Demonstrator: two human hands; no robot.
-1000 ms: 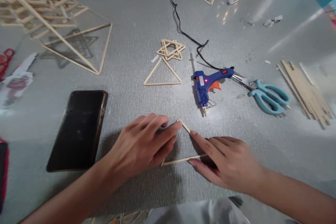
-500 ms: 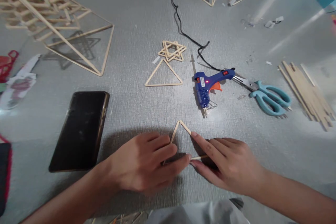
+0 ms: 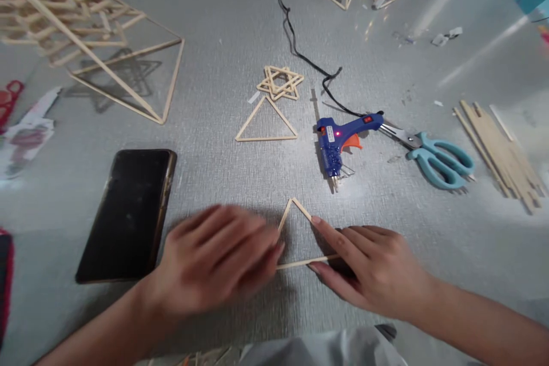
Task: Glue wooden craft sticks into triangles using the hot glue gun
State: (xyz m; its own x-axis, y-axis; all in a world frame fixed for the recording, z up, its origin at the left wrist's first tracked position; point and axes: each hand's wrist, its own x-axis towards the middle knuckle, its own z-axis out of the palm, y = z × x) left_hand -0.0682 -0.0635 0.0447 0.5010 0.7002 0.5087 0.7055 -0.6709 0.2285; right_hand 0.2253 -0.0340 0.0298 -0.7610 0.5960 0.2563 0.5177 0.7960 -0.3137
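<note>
Three thin wooden sticks form a small triangle on the grey table, its top corner pointing away from me. My left hand, blurred by motion, is over the triangle's left corner and hides it; whether it grips a stick does not show. My right hand lies at the right corner, index finger pressed on the right stick and thumb against the bottom stick. Beyond them lie a finished-looking wooden triangle and a wooden star. A blue glue gun with a lit red light rests to their right.
A black phone lies left of my hands. Blue-handled scissors and loose sticks are at the right. Large stick frames stand at the far left and top. A black cable runs to the glue gun.
My left hand has moved left and back from the middle of the bottom stick, uncovering more of that stick. My right hand has stayed in place.
</note>
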